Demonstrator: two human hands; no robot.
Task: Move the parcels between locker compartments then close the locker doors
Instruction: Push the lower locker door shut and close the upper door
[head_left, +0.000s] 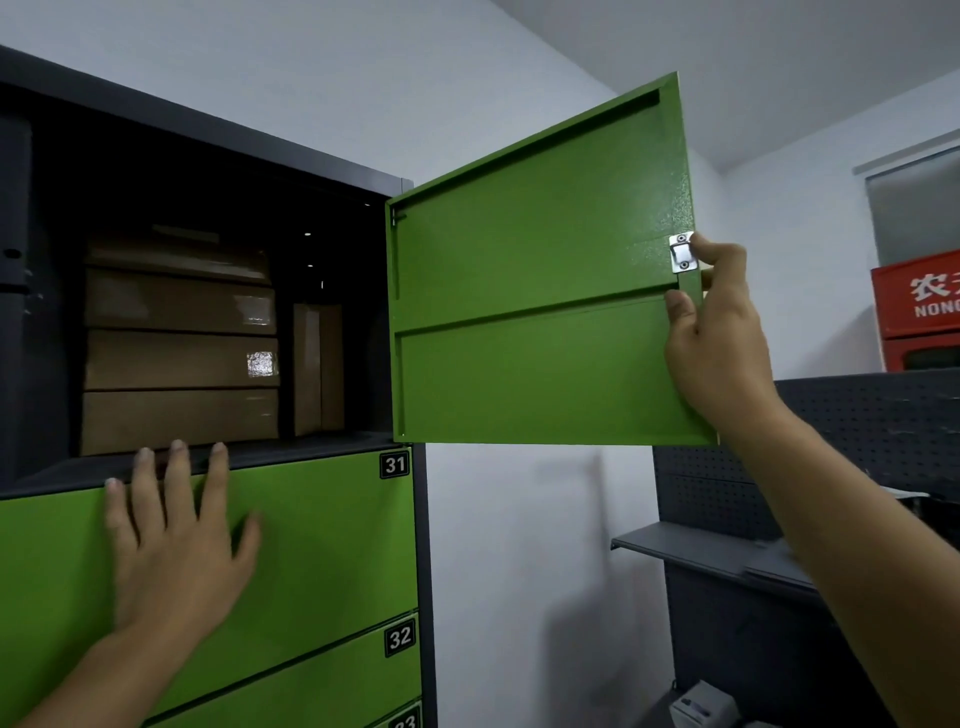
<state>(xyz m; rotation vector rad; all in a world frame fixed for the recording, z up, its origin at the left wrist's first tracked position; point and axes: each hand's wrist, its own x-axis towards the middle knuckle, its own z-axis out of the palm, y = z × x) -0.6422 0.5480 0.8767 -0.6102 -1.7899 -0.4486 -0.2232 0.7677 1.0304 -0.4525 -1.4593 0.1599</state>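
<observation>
Nearest me, my left hand (171, 540) lies flat on door 31 (322, 545), which is shut. The fingers (179, 467) are spread and straight, and their tips reach up onto the ledge (291, 449) of the compartment above. That is my first worry: if the door above swings home while those tips sit on the ledge, they get caught between door and frame.

Further right and higher, my right hand (722, 338) grips the free edge of the open door (535, 291). The thumb is on the inner face and the fingers curl round behind, just below the latch plate (681, 252). A finger wrapped round that edge could be nipped as it meets the frame, so I judge the grip should change to a flat push before the end.

Furthest in, the parcels (179, 343) sit stacked at the left of the dark compartment, with an upright parcel (318, 369) just to their right. I cannot tell how near their fronts come to the opening. If one juts out, the door will stop short and the latch will not catch. A hard slam might also topple the upright one.
</observation>
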